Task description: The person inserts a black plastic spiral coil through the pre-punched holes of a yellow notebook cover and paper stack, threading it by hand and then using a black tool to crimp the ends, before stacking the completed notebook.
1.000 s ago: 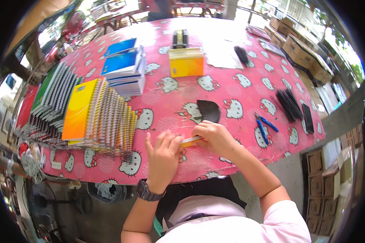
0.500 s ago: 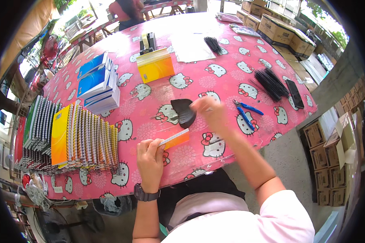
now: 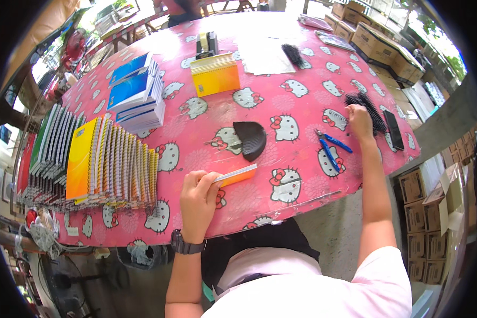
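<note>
My left hand (image 3: 200,197), with a dark watch on its wrist, grips a small orange notebook (image 3: 240,177) on its edge, its white page side facing up. My right hand (image 3: 360,123) reaches out to the pile of black spiral binding coils (image 3: 375,112) at the right. Its fingertips are drawn together at the pile's left side; whatever is between them is too small to make out. Beside that hand lie blue-handled cutting pliers (image 3: 331,150), jaws pointing away. A black half-round piece (image 3: 252,141) rests beyond the notebook.
Stacks of spiral-bound yellow notebooks (image 3: 85,159) and green ones (image 3: 52,140) stand at the left. Blue notebooks (image 3: 127,100), yellow notebooks (image 3: 215,77) and a tape dispenser (image 3: 206,45) sit farther back. A phone (image 3: 393,130) lies near the table's right edge. Cardboard boxes (image 3: 379,45) stand beyond.
My right hand has moved right, from beside the black half-round piece to the coil pile. My left hand keeps hold of the orange notebook. The whole view has shifted slightly.
</note>
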A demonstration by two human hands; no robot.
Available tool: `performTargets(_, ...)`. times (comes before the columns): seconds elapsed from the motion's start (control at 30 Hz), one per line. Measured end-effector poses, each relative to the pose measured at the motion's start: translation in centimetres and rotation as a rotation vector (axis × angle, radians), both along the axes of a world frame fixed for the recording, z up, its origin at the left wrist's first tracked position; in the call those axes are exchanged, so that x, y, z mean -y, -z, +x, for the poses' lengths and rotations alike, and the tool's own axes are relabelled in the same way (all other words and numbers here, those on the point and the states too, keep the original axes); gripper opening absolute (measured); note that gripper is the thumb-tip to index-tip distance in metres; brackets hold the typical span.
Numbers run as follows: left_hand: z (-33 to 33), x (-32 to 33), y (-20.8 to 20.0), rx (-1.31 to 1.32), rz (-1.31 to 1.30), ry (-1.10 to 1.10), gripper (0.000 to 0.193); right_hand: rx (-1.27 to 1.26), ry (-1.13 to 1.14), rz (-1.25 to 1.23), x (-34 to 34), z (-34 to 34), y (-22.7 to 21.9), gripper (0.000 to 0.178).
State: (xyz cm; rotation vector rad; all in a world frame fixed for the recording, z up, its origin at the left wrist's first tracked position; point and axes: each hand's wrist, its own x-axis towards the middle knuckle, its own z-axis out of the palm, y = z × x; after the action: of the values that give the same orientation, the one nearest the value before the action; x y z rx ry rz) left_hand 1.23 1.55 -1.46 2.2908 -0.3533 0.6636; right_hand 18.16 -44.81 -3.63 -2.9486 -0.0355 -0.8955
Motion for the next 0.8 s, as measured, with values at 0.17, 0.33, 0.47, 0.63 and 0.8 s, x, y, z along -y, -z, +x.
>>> performTargets(0.17, -0.1, -0.3, -0.2, -0.034, 0.003, 0.014, 0.014, 0.247, -0.05, 0.205, -1.6, -0.4, -3.2, 0.023)
performTargets(0.33, -0.1, -0.6, 0.1, -0.031, -0.014, -0.004, 0.014, 0.139, -0.148, 0.656, -4.8, -1.4, -6.0, 0.026)
performTargets(0.47, 0.1, -0.4, 0.5, -0.036, 0.01, -0.003, 0.013, 0.077, -0.479, 0.489, -10.5, -2.6, -4.8, 0.026)
performTargets(0.63, 0.2, -0.2, -0.3, -0.001, 0.039, 0.019, 0.011, 0.098, -0.361, 0.42, -6.5, 0.4, -0.7, 0.026)
performTargets(0.8, 0.0, -0.1, -0.6, -0.03, 0.004, -0.011, 0.011, -0.128, -0.392, 1.791, -3.2, 0.3, -2.0, 0.022)
